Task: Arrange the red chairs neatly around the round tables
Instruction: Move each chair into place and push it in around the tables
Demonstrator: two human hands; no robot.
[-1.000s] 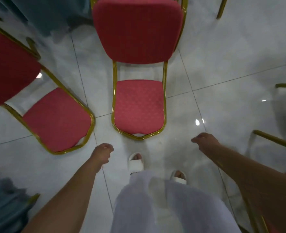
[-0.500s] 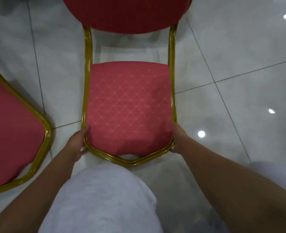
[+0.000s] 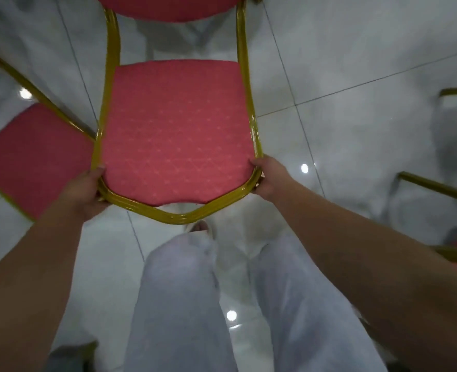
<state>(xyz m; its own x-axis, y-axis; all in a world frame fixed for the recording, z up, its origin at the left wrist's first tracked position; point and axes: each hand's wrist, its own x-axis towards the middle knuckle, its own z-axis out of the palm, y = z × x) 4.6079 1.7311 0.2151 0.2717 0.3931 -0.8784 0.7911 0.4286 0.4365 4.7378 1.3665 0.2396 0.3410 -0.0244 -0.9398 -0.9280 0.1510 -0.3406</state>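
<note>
Since 0.5 s ago the red chair has come closer to the camera. The left hand and right hand each clamp its gold frame at the seat's 2 front corners. A 2nd chair stands just to its left, on white tiles.

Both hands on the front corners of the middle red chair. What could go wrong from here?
1. The left hand and right hand grip only the front of the middle chair; its far end may swing or tip.
2. Its frame sits close to the left chair; they could knock.
3. A sandalled foot shows right by the front rail; pulling back may hit toes.
</note>
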